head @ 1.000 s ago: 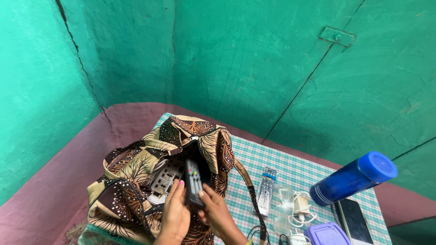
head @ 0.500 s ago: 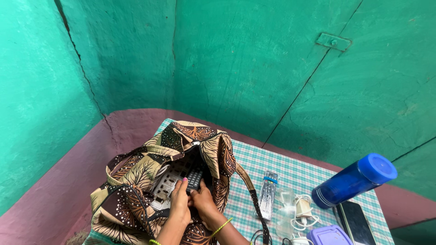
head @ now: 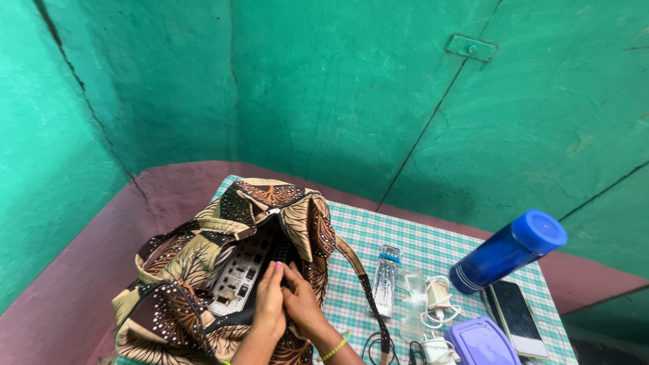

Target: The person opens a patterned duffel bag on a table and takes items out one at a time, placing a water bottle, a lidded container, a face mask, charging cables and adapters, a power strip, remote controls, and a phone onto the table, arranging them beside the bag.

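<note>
Head view shows both hands, left [head: 269, 301] and right [head: 302, 305], pressing a dark remote [head: 282, 253] into the patterned bag [head: 196, 250] beside a white power strip [head: 236, 277].

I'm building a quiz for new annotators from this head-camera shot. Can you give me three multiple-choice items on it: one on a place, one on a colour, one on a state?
1. Where are both hands?
A. In the mouth of the leaf-print bag
B. On the phone
C. Around the bottle

2. What colour is the large bottle's cap?
A. Red
B. Blue
C. White

3. How is the bag?
A. Zipped shut
B. Folded flat
C. Open, with a white power strip showing inside

Answers:
1 A: the left hand and right hand reach into the bag.
2 B: the bottle has a blue cap.
3 C: the power strip shows through the bag's open mouth.
</note>
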